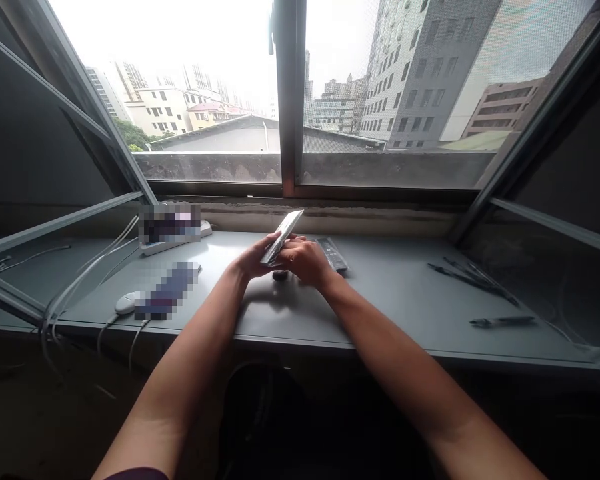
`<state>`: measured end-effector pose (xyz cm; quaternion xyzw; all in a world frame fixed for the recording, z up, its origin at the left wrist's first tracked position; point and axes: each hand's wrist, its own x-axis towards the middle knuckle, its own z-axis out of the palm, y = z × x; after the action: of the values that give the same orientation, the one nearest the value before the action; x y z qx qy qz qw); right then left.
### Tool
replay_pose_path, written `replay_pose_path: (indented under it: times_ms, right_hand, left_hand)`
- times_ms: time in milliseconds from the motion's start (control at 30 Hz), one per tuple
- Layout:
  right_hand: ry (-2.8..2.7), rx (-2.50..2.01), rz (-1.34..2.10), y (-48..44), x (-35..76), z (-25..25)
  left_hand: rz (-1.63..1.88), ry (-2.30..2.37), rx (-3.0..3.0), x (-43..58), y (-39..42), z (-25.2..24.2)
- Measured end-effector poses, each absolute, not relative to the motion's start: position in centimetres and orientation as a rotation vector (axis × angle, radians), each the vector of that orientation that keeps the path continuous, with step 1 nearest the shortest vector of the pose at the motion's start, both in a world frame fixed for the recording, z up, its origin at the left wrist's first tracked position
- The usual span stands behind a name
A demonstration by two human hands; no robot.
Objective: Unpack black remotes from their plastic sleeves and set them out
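A thin, flat, shiny pale packet point(284, 236) is held on a slant just above the desk, its upper end pointing away to the right. My left hand point(254, 257) grips its left side, thumb along the near face. My right hand point(307, 259) is closed against its right side with curled fingers, some hidden behind the hand. Below both hands lies a small dark round object point(280, 275), partly covered. A flat dark package in clear wrap point(333, 256) rests on the desk just beyond my right hand.
On the grey desk point(395, 313), a white power strip point(177, 244), cables, a blurred phone-like slab point(167, 291) and a white round charger point(125, 303) lie to the left. Several dark pens point(473, 280) and a single pen point(503, 322) are at the right. A window frame point(289, 100) stands behind.
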<state>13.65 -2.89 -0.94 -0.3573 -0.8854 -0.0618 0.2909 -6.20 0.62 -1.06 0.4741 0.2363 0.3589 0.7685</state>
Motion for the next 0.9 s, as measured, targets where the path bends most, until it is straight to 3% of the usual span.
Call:
replay_pose_path:
  times_ms: [467, 900]
  right_hand:
    - [-2.228, -1.209, -0.14, -3.8, 14.0, -0.1]
    - [-1.752, -1.126, 0.19, -1.8, 14.1, -0.9]
  left_hand:
    - [0.815, 0.649, 0.893, -6.0, 0.1, -0.5]
    - [1.06, 0.669, 0.828, -5.4, 1.8, -1.5]
